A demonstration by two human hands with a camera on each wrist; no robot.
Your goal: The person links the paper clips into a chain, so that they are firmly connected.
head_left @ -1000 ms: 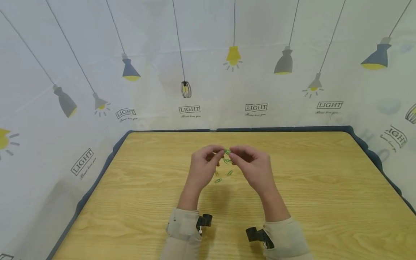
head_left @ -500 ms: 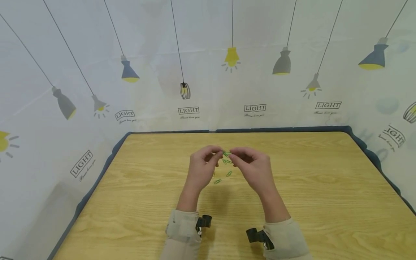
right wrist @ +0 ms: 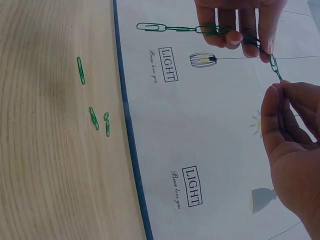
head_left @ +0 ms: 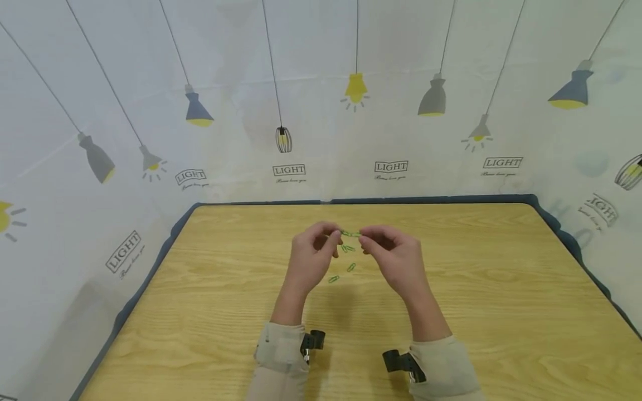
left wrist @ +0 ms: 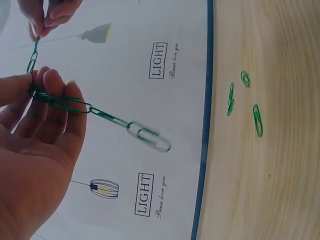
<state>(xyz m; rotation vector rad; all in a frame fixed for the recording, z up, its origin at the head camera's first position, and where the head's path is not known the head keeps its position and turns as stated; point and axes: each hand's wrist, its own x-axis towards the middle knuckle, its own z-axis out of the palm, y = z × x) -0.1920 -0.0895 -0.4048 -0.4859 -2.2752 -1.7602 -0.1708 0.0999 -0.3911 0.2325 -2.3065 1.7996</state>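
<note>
While the left hand (head_left: 310,259) pinches a chain of green paper clips (left wrist: 111,117) between thumb and forefinger, its other fingers curve loosely beneath, and the linked clips run across them. One end of the chain hangs out past those fingers, its last link blurred in the left wrist view. On the other side of the left thumb, a short stretch crosses the small gap to the right hand (head_left: 398,262), whose thumb and fingertip press together on the opposite end. The two sets of fingertips stand near each other, apart. Below both sets of fingers, loose green clips (head_left: 351,267) lie scattered on the wood-grain table (head_left: 225,278); two of them seem to touch or overlap, though I cannot tell which.
</note>
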